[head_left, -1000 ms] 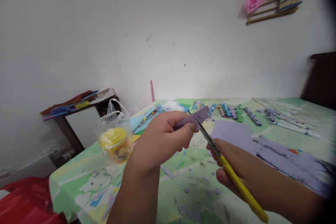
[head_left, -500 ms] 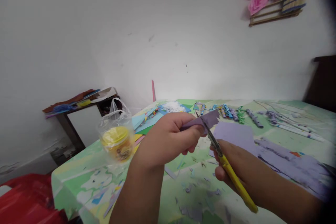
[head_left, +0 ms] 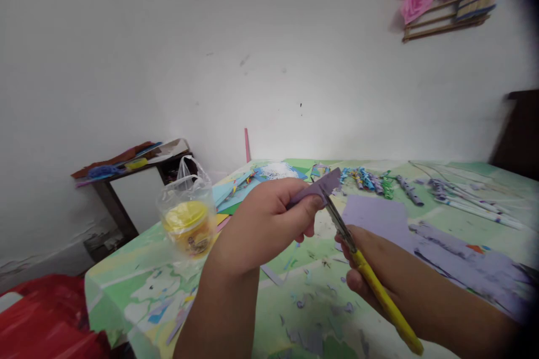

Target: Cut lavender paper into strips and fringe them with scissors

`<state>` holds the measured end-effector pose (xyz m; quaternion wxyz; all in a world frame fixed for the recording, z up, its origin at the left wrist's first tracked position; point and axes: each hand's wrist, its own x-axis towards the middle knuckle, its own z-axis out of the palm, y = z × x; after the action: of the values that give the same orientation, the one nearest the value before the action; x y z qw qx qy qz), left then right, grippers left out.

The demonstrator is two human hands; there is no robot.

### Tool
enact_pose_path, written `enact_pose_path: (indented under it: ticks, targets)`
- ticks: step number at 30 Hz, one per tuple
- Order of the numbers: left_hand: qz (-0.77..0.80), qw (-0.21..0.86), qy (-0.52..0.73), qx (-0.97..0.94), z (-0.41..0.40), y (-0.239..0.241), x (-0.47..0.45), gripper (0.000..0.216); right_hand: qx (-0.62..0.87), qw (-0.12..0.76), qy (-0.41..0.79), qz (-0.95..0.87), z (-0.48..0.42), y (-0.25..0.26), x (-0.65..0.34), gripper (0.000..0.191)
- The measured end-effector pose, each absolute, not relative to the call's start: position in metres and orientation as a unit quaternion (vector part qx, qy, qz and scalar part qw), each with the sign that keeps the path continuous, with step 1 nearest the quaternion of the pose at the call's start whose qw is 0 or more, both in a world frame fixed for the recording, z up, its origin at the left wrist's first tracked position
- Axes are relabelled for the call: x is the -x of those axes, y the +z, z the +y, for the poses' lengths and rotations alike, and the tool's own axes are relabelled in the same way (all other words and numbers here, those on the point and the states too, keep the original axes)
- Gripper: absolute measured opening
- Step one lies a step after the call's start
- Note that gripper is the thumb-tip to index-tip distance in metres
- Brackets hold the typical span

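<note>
My left hand (head_left: 263, 224) is closed in a pinch on a small strip of purple paper (head_left: 322, 186), held above the table. My right hand (head_left: 370, 261) grips yellow-handled scissors (head_left: 379, 291). The metal blades (head_left: 337, 221) reach up to the paper's edge just right of my left thumb. A larger purple sheet (head_left: 373, 214) lies flat on the table behind the scissors.
The green-patterned table (head_left: 135, 291) is strewn with paper scraps. A yellow-lidded jar in a clear bag (head_left: 187, 221) stands at the left. Rolled paper pieces (head_left: 370, 179) and paper-wrapped sticks (head_left: 471, 205) lie further back. A small side table (head_left: 126, 171) stands by the wall.
The purple strip has shifted slightly in my left hand and looks shorter past the blades. The scissors stay at its edge. The view has drifted a little.
</note>
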<state>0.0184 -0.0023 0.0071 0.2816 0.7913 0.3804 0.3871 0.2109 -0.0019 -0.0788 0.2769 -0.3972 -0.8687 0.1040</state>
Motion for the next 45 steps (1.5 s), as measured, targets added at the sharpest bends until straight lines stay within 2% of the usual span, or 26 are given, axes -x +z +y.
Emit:
enact_pose_path:
  ticks: [11, 18, 24, 29, 33, 40, 45]
  targets:
    - [0.402, 0.269, 0.396, -0.781, 0.000, 0.007, -0.021, 0.028, 0.401, 0.302, 0.046, -0.864, 0.000, -0.077, -0.212, 0.012]
    - [0.399, 0.243, 0.371, -0.803, -0.002, 0.007, -0.018, 0.029, 0.384, 0.309, 0.079, -0.866, 0.001, -0.079, -0.210, 0.016]
    - [0.373, 0.309, 0.376, -0.790, -0.003, 0.009, -0.014, 0.027, 0.378, 0.330, 0.105, -0.859, 0.002, -0.084, -0.207, 0.024]
    - [0.341, 0.391, 0.381, -0.765, -0.001, 0.009, -0.014, 0.022, 0.387, 0.344, 0.086, -0.851, -0.001, -0.080, -0.204, 0.018]
    - [0.341, 0.411, 0.370, -0.760, 0.002, 0.008, -0.013, 0.019, 0.416, 0.330, 0.089, -0.843, -0.001, -0.075, -0.203, 0.011]
    - [0.374, 0.356, 0.400, -0.757, 0.001, 0.010, -0.013, 0.022, 0.454, 0.308, 0.127, -0.826, -0.004, -0.073, -0.204, 0.011]
    - [0.386, 0.290, 0.386, -0.786, -0.003, 0.010, -0.018, 0.026, 0.431, 0.302, 0.100, -0.844, -0.007, -0.076, -0.207, 0.013]
